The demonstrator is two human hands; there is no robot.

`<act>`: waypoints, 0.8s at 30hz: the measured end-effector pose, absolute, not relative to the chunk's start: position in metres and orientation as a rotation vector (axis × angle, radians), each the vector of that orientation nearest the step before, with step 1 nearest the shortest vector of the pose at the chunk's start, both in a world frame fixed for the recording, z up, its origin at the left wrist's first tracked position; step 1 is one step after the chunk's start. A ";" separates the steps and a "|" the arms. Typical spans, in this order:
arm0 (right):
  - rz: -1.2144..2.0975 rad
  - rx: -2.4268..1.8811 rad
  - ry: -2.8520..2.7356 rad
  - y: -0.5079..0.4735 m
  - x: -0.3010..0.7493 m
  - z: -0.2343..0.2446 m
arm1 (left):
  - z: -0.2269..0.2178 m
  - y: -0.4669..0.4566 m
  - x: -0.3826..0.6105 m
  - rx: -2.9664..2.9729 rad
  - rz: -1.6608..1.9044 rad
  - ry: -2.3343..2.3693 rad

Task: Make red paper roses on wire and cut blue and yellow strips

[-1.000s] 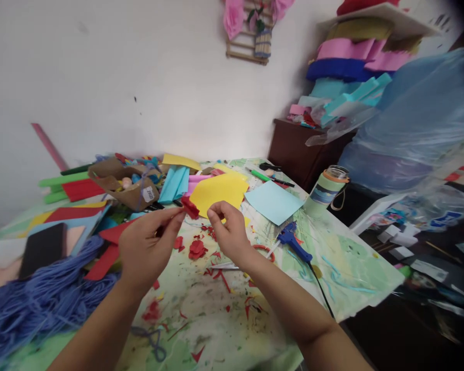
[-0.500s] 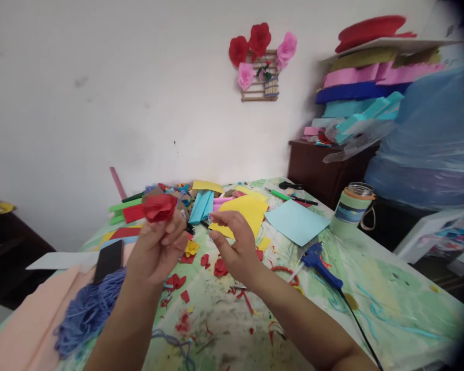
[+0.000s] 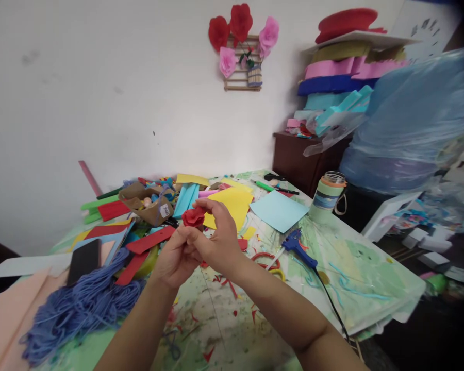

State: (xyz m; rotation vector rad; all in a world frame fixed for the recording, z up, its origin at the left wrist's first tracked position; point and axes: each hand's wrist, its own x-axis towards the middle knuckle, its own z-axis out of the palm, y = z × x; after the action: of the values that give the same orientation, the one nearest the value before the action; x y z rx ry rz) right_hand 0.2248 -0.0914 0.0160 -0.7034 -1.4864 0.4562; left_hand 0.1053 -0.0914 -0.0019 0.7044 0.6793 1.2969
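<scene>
A small red paper flower point(image 3: 193, 217) is held up over the middle of the table. My left hand point(image 3: 178, 262) grips it from below, its fingers closed around the base. From the right, my right hand point(image 3: 221, 238) closes on the same flower, with fingertips curled over its petals and the thumb beside my left thumb. What lies between the thumbs is hidden. Red paper strips point(image 3: 150, 240) lie just left of my hands. Behind the flower is a sheet of yellow paper point(image 3: 237, 206). Small red scraps are scattered beneath.
A blue glue gun point(image 3: 300, 248) with a cord and red-handled scissors point(image 3: 263, 257) lie to the right. Light blue paper point(image 3: 280, 211) and a bottle point(image 3: 327, 192) are further back. Blue yarn point(image 3: 83, 304), a black phone point(image 3: 84, 262) and a brown paper bag point(image 3: 149, 206) are on the left.
My right hand was apart with open fingers and now touches the flower. My left hand has brought the flower right and slightly lower. The view has turned right.
</scene>
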 end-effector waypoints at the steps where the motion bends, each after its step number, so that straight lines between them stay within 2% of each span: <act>1: 0.454 -0.702 -1.496 -0.091 0.226 0.015 | -0.003 -0.091 0.105 0.700 1.294 0.666; 9: 0.614 -0.595 -1.461 -0.091 0.233 -0.016 | 0.010 -0.091 0.106 0.685 1.311 0.371; 13: 0.622 -0.666 -1.425 -0.087 0.236 -0.019 | 0.011 -0.087 0.102 0.637 1.379 0.387; 19: 0.750 -0.842 -1.886 -0.084 0.230 -0.028 | 0.005 -0.074 0.095 0.602 1.511 0.512; 24: 0.734 -0.926 -2.172 -0.086 0.231 -0.032 | 0.004 -0.069 0.092 0.572 1.634 0.539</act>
State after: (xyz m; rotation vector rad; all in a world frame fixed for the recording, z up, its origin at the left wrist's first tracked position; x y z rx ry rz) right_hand 0.2307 -0.0861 -0.0320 -0.9263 -2.1720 0.7342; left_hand 0.0922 -0.0693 0.0037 0.5724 0.5389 1.6335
